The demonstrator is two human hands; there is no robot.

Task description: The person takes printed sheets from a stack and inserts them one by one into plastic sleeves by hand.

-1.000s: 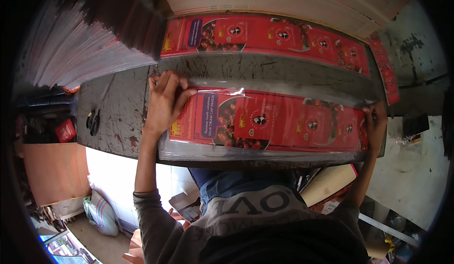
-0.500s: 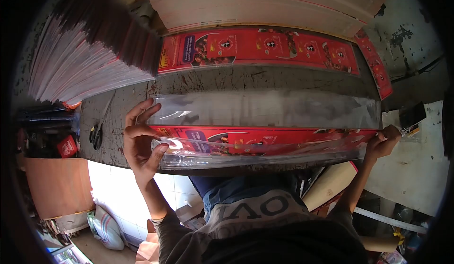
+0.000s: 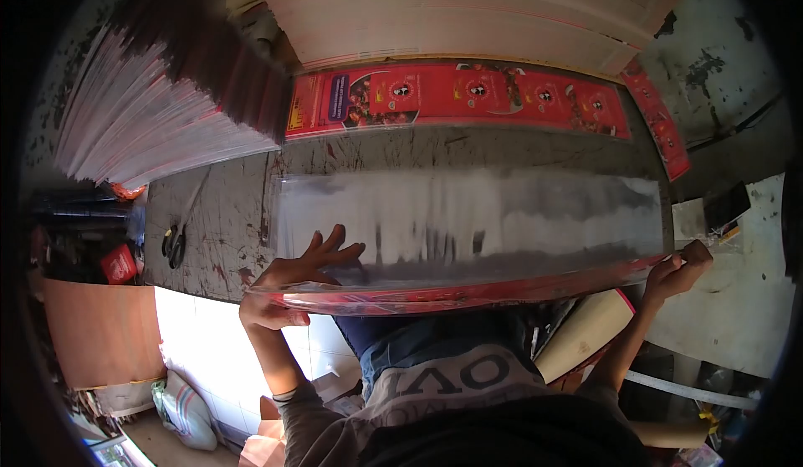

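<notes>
A long red printed sheet [image 3: 468, 296] runs along the table's front edge, tilted so that its face shows only as a narrow strip. Clear plastic film [image 3: 435, 216] lies flat on the table behind it. My left hand [image 3: 293, 281] grips the sheet's left end, thumb below and fingers stretched over the film. At the opposite end, my right hand [image 3: 676, 273] is closed on the sheet's corner; its fingertips are partly hidden.
Another red printed strip [image 3: 452, 97] lies at the back, before a tall stack of pale boards [image 3: 468, 15]. A fanned stack of sheets [image 3: 159, 115] stands at the left. Black-handled scissors [image 3: 174, 245] lie on the worn table [image 3: 219, 254]. A further red strip [image 3: 659, 120] is at the right.
The red sheet has come down toward my body and tilted, hiding most of its print. My left hand has dropped with it. More film now lies flat behind; my right hand is slightly lower.
</notes>
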